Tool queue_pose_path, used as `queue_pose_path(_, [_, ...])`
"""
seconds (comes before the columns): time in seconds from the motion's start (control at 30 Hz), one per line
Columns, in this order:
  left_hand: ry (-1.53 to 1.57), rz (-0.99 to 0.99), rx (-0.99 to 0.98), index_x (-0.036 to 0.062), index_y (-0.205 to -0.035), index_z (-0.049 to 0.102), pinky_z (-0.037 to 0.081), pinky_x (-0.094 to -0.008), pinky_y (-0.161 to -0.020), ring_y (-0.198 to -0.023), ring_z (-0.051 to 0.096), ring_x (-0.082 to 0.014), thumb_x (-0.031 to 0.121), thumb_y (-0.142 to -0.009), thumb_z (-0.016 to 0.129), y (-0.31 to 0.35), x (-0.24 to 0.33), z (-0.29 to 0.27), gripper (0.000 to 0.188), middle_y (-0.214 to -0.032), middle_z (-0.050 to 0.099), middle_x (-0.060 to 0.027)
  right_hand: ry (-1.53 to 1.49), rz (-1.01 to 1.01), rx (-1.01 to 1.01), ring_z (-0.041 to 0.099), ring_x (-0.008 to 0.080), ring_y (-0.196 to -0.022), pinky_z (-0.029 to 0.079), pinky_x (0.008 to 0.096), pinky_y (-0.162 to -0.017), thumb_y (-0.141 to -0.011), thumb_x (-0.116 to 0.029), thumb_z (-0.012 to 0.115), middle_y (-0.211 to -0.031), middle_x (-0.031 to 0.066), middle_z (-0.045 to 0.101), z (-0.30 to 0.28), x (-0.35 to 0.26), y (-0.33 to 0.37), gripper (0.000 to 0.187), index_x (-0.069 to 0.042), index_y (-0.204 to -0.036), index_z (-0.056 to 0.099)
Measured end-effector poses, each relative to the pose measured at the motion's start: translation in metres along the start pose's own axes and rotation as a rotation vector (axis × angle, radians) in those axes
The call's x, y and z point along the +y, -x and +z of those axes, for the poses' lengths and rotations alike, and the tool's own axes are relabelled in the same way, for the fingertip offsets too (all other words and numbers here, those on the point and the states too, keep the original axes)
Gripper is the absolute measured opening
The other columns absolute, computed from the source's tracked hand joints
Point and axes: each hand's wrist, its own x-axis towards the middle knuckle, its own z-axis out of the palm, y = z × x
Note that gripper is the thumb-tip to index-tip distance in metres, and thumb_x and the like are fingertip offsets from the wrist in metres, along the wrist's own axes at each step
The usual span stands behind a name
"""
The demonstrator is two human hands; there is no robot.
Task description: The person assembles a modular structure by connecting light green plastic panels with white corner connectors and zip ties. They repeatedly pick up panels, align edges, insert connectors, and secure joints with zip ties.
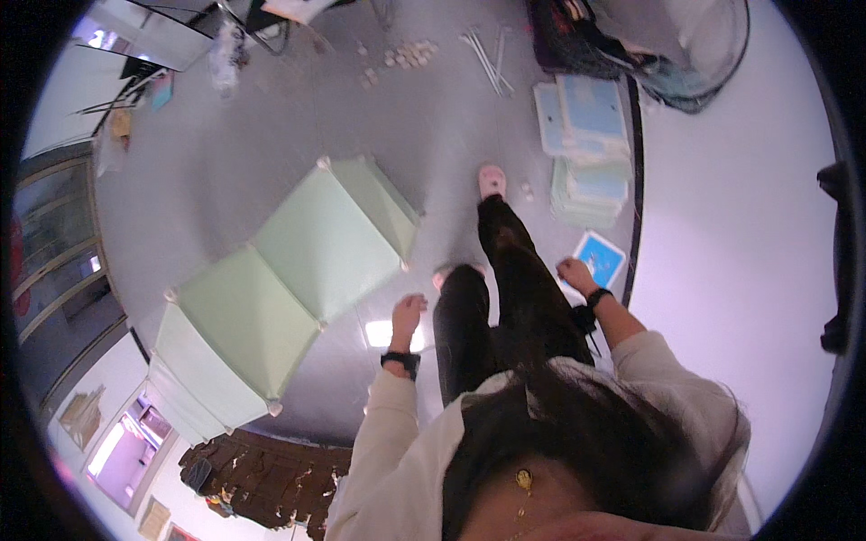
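Left hand [409, 317] loosely half-curled, seemingly empty. Right hand [574, 273] at blue panel [603, 259], near wall [722, 225] on my right; can't tell if gripping. Thin panel probably handles best by rim, clear of pale green panel structure [293, 270].

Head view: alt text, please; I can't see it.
The right hand is beside a square blue panel with a white border, contact unclear; the left hand is between dark trousers and a structure of joined pale green panels. Stacked pale green and light blue panels lie along the white wall, small white pieces and pale rods farther ahead.
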Motion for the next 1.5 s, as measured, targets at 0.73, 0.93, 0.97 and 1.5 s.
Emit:
queue_pose_path(0.73, [-0.304,0.198,-0.165,0.0009,-0.098,0.064,0.049,-0.0328,-0.072,-0.078,0.064,-0.0224,0.027,-0.089,0.053,-0.130,0.212,0.148,0.029,-0.085,0.068,-0.0115,-0.235,0.135,0.021,0.053,0.0142,-0.058,0.040,0.0315,-0.052,-0.087,-0.034,0.060,-0.068,0.0058,0.060,-0.105,0.053,-0.069,0.039,0.002,-0.071,0.060])
queue_pose_path(0.93, [-0.383,0.016,-0.312,0.0038,-0.094,0.066,0.048,-0.0393,-0.068,-0.074,0.062,-0.0286,0.032,-0.088,0.053,-0.139,0.140,0.140,0.031,-0.082,0.065,-0.0158,0.051,0.090,0.090,0.058,0.0177,-0.057,0.046,0.0321,-0.051,-0.082,-0.023,0.059,-0.064,0.0095,0.059,-0.020,0.144,-0.024,0.022,-0.003,-0.074,0.060])
queue_pose_path(0.97, [-0.341,0.058,-0.302,0.0038,-0.097,0.066,0.049,-0.0357,-0.067,-0.073,0.062,-0.0211,0.031,-0.089,0.054,-0.142,0.136,0.137,0.031,-0.081,0.067,-0.0110,-0.556,0.478,0.137,0.059,0.0193,-0.058,0.046,0.0342,-0.054,-0.081,-0.024,0.058,-0.061,0.0089,0.060,-0.013,0.147,-0.029,0.023,-0.002,-0.077,0.062])
queue_pose_path(1.5, [-0.359,-0.330,0.022,-0.0034,-0.105,0.063,0.048,-0.0308,-0.079,-0.088,0.064,-0.0203,0.027,-0.094,0.052,-0.094,0.039,0.130,0.034,-0.095,0.067,-0.0128,-1.402,0.448,0.430,0.063,0.0178,-0.073,0.052,0.0285,-0.067,-0.086,-0.013,0.060,-0.088,0.0104,0.065,-0.009,0.325,-0.328,0.027,0.003,-0.109,0.058])
